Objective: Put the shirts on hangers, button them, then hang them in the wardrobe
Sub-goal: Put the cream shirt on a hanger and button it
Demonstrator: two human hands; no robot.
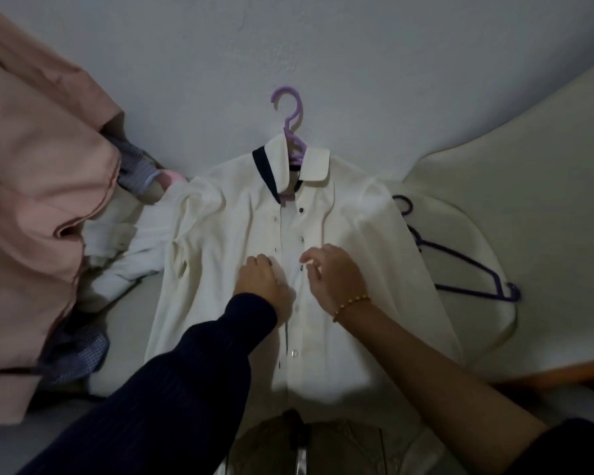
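Below the collar [318, 166], left hand [261, 279] and right hand [333, 275] pinch the white shirt's [213, 269] front edges, apparently mid-buttoning; next, align button with hole.

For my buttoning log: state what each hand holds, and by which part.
Both hold the white shirt at its open front, mid-chest. The left hand grips one front edge, and the right hand pinches the facing edge beside a dark button.

- We see a white shirt [343, 231] lying flat, front up, on a light purple hanger [290, 132]. Its top is open and its low buttons are done up.
- We see dark purple hangers [474, 272] lying by its sleeve.
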